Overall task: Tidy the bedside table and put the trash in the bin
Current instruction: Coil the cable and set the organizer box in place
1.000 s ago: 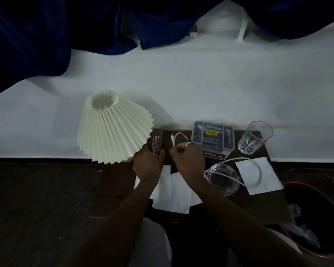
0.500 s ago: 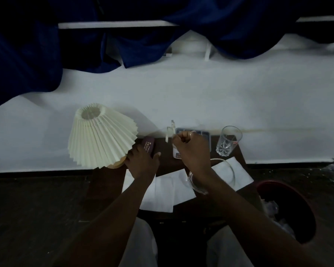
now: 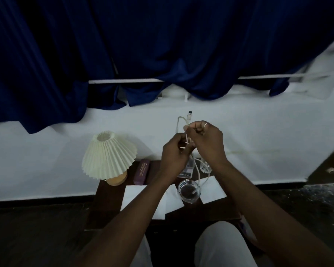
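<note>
Both hands are raised above the dark wooden bedside table (image 3: 104, 209) and hold a white charging cable (image 3: 198, 172). My right hand (image 3: 206, 139) pinches the cable near its plug end, which sticks up above the fingers. Just below it, my left hand (image 3: 175, 157) grips the cable. The cable's loose length hangs down into a glass bowl (image 3: 189, 191). White paper sheets (image 3: 135, 199) lie flat on the table under my arms. A purple case (image 3: 142, 171) lies beside the lamp.
A pleated cream lamp (image 3: 109, 155) on a wooden base stands at the table's back left. A printed box (image 3: 185, 171) and a drinking glass (image 3: 204, 166) sit behind the bowl, partly hidden by my hands. Blue curtains (image 3: 162, 45) hang above a white wall.
My left hand let go of the purple case, which now lies on the table, and joined the right hand on the cable. Both hands rose; the camera tilted up, and the bin left the view.
</note>
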